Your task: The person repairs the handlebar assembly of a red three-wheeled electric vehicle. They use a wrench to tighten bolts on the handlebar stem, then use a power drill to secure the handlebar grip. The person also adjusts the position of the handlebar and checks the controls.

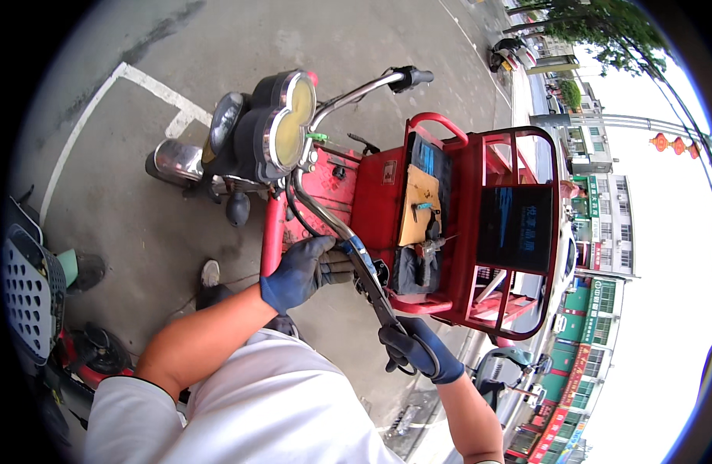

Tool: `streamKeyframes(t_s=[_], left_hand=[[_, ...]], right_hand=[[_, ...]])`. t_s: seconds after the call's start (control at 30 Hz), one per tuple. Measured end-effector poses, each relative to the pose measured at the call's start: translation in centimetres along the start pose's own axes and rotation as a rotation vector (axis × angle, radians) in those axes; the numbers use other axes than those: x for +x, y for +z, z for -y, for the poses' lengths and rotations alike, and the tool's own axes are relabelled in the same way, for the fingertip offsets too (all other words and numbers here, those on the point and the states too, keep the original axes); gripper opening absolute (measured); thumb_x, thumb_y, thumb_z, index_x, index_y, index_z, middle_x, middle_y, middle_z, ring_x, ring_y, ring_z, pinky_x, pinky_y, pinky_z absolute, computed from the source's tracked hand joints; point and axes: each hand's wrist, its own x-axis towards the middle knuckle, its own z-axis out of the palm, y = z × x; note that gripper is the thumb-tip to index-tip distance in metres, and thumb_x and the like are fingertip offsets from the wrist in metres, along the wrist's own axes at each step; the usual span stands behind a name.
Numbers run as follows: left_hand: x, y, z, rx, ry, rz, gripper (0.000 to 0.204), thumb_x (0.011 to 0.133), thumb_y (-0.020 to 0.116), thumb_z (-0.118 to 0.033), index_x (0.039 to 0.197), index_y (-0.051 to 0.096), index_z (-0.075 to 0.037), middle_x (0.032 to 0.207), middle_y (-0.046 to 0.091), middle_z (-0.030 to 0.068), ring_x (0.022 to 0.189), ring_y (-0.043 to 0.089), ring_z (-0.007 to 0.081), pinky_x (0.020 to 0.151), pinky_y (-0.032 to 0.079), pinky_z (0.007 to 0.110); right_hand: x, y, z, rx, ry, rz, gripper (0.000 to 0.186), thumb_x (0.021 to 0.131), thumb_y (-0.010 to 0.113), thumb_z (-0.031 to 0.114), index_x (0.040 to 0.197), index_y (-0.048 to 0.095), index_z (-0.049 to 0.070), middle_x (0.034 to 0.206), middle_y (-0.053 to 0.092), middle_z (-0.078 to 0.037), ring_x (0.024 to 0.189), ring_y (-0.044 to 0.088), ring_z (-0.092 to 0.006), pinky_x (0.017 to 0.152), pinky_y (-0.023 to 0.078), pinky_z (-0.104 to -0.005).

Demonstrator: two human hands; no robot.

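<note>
My left hand [298,274], in a blue-and-grey glove, is beside the curved metal handlebar [333,216] of a red cargo tricycle [352,201], its fingers loosely extended toward the switch housing [375,274]. My right hand [418,348], gloved alike, is closed round the lower end of the handlebar, on the grip, with a dark cable looping below it. The headlamp cluster [286,124] faces up and left of my hands. On the seat lie a tan board [414,193] and metal tools [429,251].
A scooter with a grey perforated basket [27,298] stands at my left. Another scooter [499,371] is parked beyond my right hand. The concrete ground [124,178] carries painted white lines. Shopfronts [588,332], trees [596,31] and hanging red lanterns [657,143] are farther off.
</note>
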Motion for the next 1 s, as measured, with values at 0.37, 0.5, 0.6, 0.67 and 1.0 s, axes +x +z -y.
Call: streamKeyframes(t_s=[0.37, 0.5, 0.6, 0.67, 1.0], left_hand=[[1.1, -2.6, 1.2, -0.01, 0.028, 0.039, 0.034, 0.101, 0.047, -0.03, 0.118, 0.059, -0.003, 0.118, 0.065, 0.0192, 0.113, 0.062, 0.0329, 0.096, 0.052, 0.05], [1.5, -0.7, 1.1, -0.039, 0.008, -0.022, 0.03, 0.101, 0.047, -0.028, 0.111, 0.061, -0.004, 0.11, 0.068, 0.017, 0.101, 0.067, 0.0325, 0.091, 0.054, 0.048], [1.6, 0.6, -0.6, -0.024, -0.032, -0.016, 0.029, 0.1, 0.05, -0.03, 0.114, 0.06, -0.007, 0.107, 0.066, 0.0118, 0.102, 0.064, 0.0269, 0.094, 0.052, 0.046], [1.5, 0.5, 0.3, 0.028, -0.013, -0.031, 0.028, 0.1, 0.052, -0.027, 0.116, 0.058, -0.006, 0.105, 0.064, 0.0093, 0.104, 0.063, 0.0245, 0.097, 0.051, 0.044], [0.8, 2.1, -0.4, 0.271, 0.102, 0.029, 0.022, 0.095, 0.053, -0.009, 0.116, 0.058, -0.003, 0.107, 0.065, 0.0104, 0.108, 0.064, 0.0253, 0.101, 0.05, 0.045]], right_hand=[[4.8, -0.2, -2.7, -1.223, -1.006, -0.285, 0.03, 0.094, 0.055, 0.028, 0.083, 0.059, 0.0, 0.076, 0.059, -0.023, 0.07, 0.058, -0.0417, 0.062, 0.046, -0.0473], [2.3, 2.0, -0.6, -0.482, -0.5, -0.174, 0.027, 0.093, 0.056, 0.029, 0.095, 0.06, 0.002, 0.074, 0.058, -0.014, 0.064, 0.061, -0.0258, 0.058, 0.05, -0.0386], [1.8, 0.5, 0.3, 0.067, -0.112, -0.058, 0.03, 0.094, 0.056, 0.025, 0.113, 0.058, 0.002, 0.078, 0.058, -0.004, 0.066, 0.06, -0.0137, 0.06, 0.052, -0.0292], [1.9, -1.8, -4.5, 0.171, -0.46, -0.106, 0.031, 0.092, 0.059, 0.018, 0.115, 0.058, -0.003, 0.087, 0.063, -0.008, 0.074, 0.062, -0.0146, 0.07, 0.052, -0.0283], [2.8, -8.2, -11.2, 0.475, -0.327, -0.532, 0.022, 0.093, 0.057, 0.016, 0.105, 0.058, -0.002, 0.08, 0.059, -0.008, 0.061, 0.06, -0.0163, 0.061, 0.054, -0.0302]])
